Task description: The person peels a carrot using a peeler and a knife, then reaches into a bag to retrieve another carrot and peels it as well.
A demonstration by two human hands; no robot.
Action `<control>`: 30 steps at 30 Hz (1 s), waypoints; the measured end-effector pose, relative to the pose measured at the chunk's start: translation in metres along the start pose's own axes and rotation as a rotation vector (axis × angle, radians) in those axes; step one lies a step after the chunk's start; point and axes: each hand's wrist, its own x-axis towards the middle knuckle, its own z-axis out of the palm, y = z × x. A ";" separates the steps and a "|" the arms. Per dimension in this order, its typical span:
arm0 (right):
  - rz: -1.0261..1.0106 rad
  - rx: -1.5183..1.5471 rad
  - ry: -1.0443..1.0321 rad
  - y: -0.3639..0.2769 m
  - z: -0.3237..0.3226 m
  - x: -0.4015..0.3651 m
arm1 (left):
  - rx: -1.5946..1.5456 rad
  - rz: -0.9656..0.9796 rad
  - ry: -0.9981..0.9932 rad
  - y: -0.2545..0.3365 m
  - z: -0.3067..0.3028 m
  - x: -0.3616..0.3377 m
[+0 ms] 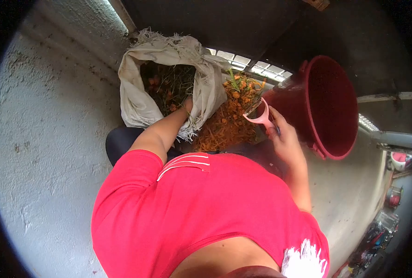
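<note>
My left hand [187, 104] reaches inside the mouth of a white woven sack [138, 99], and its fingers are hidden among the plant scraps. Green stalks and orange pieces [169, 88] fill the sack's opening. In my right hand [281, 132] is a pink peeler-like tool [263, 118] with a curved, forked head, its handle between my fingers. Between the sack and a red bucket lies a heap of orange peelings and flower-like bits [231, 116], just beyond my lap. The tool's head is above the right side of this heap.
A large red bucket [333, 106] leans with its dark mouth toward the right. A rough pale wall [53, 139] rises at the left. Dark panels and a bright grille [261, 68] stand behind the heap. Assorted items [377, 231] lie at the far right.
</note>
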 end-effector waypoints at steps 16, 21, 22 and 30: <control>-0.038 -0.107 0.011 -0.007 -0.010 0.009 | 1.469 -0.027 -0.032 0.017 0.034 0.040; -0.078 -0.081 0.046 -0.013 -0.012 0.008 | 0.947 -0.248 -0.253 0.068 -0.037 0.028; -0.063 -0.057 0.055 -0.009 -0.010 0.006 | 0.760 -0.294 -0.260 0.087 -0.052 0.020; -0.111 0.030 0.097 -0.015 0.000 -0.028 | 0.166 0.030 -0.365 0.258 -0.032 -0.145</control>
